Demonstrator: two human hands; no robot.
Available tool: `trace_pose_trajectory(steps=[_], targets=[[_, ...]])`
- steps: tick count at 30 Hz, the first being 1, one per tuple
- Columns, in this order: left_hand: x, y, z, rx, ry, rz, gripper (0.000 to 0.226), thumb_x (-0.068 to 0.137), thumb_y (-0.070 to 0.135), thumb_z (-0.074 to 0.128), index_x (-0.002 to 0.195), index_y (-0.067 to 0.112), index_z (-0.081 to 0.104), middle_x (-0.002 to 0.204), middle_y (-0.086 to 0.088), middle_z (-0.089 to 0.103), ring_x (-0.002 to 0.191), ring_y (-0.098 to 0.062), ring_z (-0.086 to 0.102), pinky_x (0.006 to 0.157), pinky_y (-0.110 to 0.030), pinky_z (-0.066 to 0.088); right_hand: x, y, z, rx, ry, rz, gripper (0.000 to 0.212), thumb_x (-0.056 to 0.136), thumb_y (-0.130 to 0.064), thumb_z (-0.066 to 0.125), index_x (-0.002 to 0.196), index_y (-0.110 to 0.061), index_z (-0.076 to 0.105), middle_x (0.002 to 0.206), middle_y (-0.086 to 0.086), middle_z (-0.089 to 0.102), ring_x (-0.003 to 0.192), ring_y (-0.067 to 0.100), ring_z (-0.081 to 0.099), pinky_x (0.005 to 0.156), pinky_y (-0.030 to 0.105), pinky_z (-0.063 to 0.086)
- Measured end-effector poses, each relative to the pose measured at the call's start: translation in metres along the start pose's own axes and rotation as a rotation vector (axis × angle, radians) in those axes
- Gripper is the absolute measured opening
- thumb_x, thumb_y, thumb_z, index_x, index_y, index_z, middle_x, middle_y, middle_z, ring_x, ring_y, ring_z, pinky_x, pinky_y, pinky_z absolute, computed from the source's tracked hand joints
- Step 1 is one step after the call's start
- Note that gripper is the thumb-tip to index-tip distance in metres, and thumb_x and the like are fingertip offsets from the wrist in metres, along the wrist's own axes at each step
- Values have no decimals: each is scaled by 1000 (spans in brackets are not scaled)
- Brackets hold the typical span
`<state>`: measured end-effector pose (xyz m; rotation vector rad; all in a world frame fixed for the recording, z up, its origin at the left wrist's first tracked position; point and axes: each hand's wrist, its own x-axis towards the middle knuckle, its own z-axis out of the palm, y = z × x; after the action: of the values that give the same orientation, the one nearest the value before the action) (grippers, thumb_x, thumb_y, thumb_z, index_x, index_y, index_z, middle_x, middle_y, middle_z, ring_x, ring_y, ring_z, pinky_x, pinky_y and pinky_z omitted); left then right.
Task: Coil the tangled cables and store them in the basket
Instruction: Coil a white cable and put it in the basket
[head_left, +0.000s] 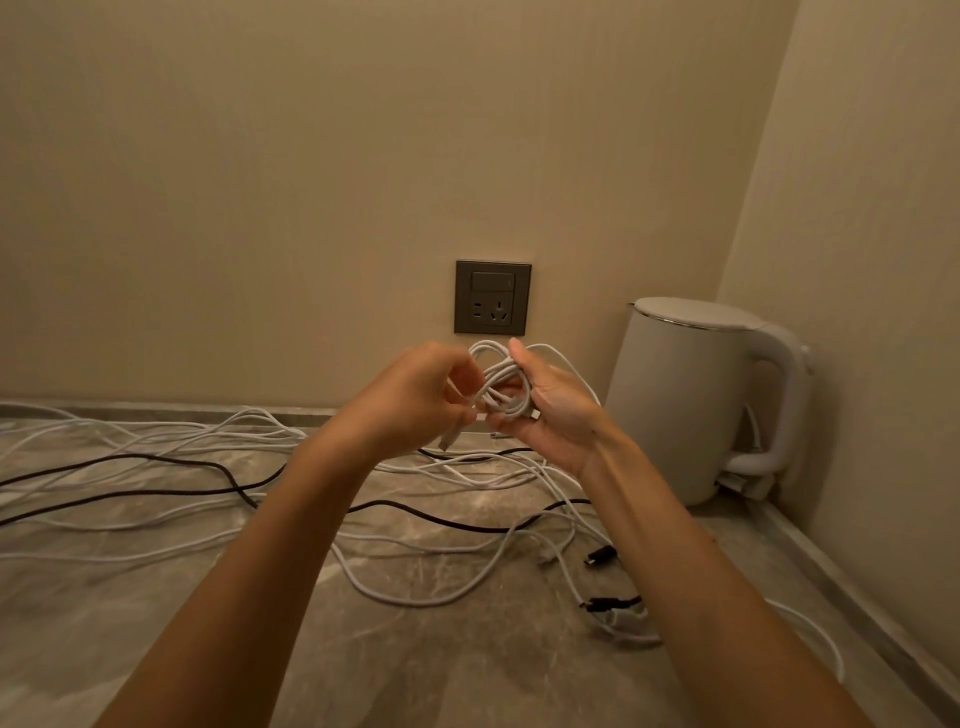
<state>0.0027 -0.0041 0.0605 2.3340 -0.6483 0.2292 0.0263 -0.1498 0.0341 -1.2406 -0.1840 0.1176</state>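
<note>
**Light, limp cable: grip the bundle, not one strand**

We hold a small white coil (501, 387) just below the wall socket (492, 298). Our right hand (550, 410) cradles the loops, fingers curled around the bundle. Our left hand (415, 395) pinches a strand at the coil's side, fingers bent. We judge the cable light, soft and springy, so the loops will likely slip apart unless we grip across the whole bundle at its waist. The other tangled cables (244, 423), white and black, sprawl over the counter (467, 649) below and left of the socket, with some plug ends below and right of it. We see no basket.
</note>
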Motion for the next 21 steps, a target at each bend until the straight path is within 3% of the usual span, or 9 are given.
trace_pose_trajectory(steps=[3, 5, 8, 12, 17, 21], targets=[[-1, 1, -4, 114, -22, 12, 14, 81, 8, 66, 95, 14, 68, 82, 7, 58, 75, -5, 53, 60, -14, 39, -1, 1, 3, -31, 2, -9, 38, 100, -32, 39, 80, -5, 57, 74, 10, 61, 70, 19, 57, 66, 32, 47], [-3, 1, -7, 149, -31, 34, 7, 81, 13, 66, 85, 19, 66, 76, 10, 56, 71, -3, 50, 59, -14, 37, 0, 1, 5, -28, 13, -13, 38, 100, -33, 39, 81, -5, 57, 76, 11, 60, 67, 19, 56, 58, 28, 47], [-3, 2, -8, 106, -21, 84, 15, 81, 10, 65, 77, 22, 58, 76, 8, 57, 73, -8, 56, 68, -21, 49, 0, 1, 6, 0, 24, -15, 37, 101, -32, 38, 80, -7, 56, 71, 9, 59, 58, 16, 55, 47, 23, 44], [0, 2, 3, 95, 183, 261, 8, 82, 3, 62, 88, 7, 60, 80, 7, 56, 76, -15, 58, 70, -23, 49, 0, 1, 5, 79, 24, 9, 38, 102, -32, 36, 85, -7, 59, 68, 5, 58, 58, 11, 51, 54, 25, 39], [7, -8, 21, 197, 401, 477, 6, 76, -2, 66, 79, 0, 61, 78, -11, 62, 65, -19, 57, 59, -32, 53, -1, 2, 7, 172, -23, 76, 41, 102, -34, 31, 83, -8, 56, 57, 3, 59, 49, 10, 53, 53, 23, 38], [7, -10, 28, 287, 494, 530, 18, 84, 18, 48, 76, 2, 55, 76, -11, 57, 55, -20, 56, 46, -28, 52, 2, 4, 9, 182, -17, 81, 41, 101, -35, 32, 83, -9, 57, 60, 5, 60, 53, 12, 55, 64, 29, 41]])
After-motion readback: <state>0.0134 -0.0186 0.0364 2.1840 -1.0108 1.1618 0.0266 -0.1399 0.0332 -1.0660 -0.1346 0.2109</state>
